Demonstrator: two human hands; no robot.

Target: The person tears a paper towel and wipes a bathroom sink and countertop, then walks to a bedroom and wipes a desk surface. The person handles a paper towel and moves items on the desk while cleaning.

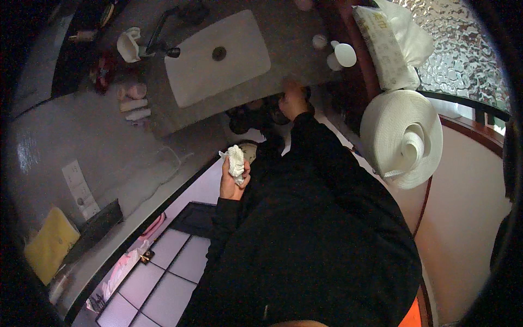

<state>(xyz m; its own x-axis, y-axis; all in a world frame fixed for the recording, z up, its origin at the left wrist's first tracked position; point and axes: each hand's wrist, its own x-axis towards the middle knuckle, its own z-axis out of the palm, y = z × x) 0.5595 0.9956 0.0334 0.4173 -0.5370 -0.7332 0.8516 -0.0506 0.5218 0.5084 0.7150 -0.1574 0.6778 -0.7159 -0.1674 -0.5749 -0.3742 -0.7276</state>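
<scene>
My left hand [234,180] grips a crumpled white tissue [236,160] with fingers curled round it, low in front of my body. Further forward, my right hand [295,100] is blurred and reaches to the front edge of the grey countertop [282,53]. Its fingers are too dim to show whether they hold anything. Beyond it lies a white rectangular sink basin [241,77] with a dark round drain [219,53]. A black faucet [160,34] stands at the basin's left. Below the counter edge, near my right hand, are dark objects [245,116] that I cannot make out.
A large roll of white soft towels [380,122] and an opened tissue pack [382,45] are at the right. A white pump-top bottle [345,54] stands near the counter's right end. At the left are a white pitcher-like container [129,45] and a yellow packet [53,245].
</scene>
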